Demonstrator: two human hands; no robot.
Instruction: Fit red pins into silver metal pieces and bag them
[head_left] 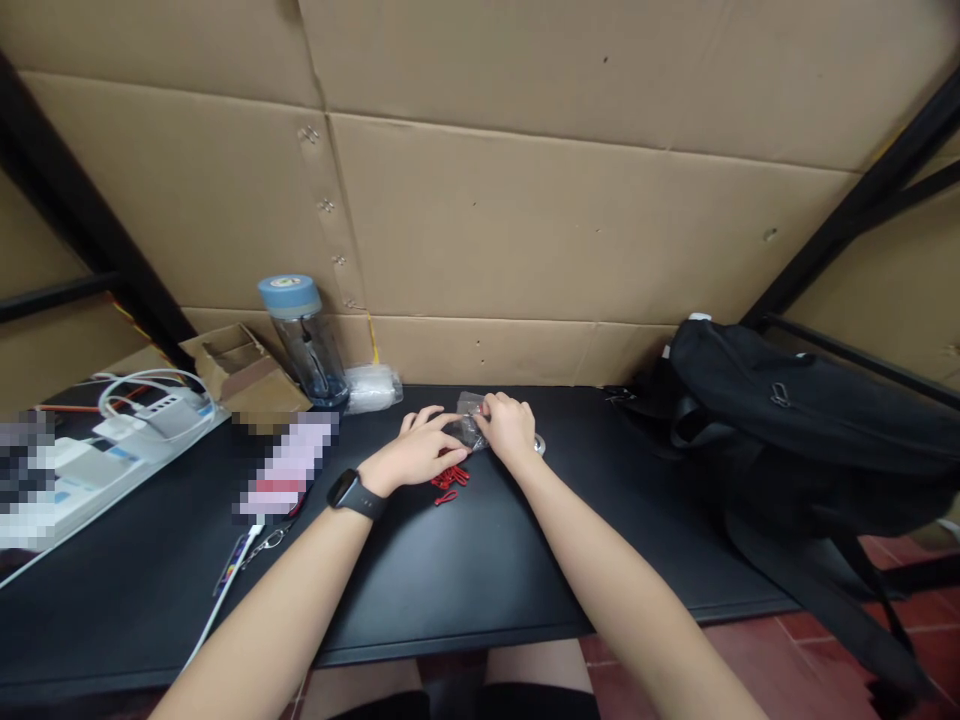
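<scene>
A small clear plastic bag [469, 433] lies on the black desktop between my hands. My right hand [511, 428] is closed, pinching the bag's right side, where a bit of red shows at the fingertips. From the left, my left hand [420, 452] reaches to the bag with its fingers apart, the forefinger at its edge. Just below the left fingers is a small heap of red cord loops [450, 480], one loop lying slightly apart. Partly hidden behind my right wrist is a shiny round object [539, 444], perhaps a roll of tape.
Behind the hands stand a blue-lidded bottle [304, 340], an opened cardboard box [244, 375] and a clear plastic packet [373, 388]. A white power strip [161, 425] with cables lies left. A black backpack [810, 430] fills the right end. Cardboard [525, 230] walls the back.
</scene>
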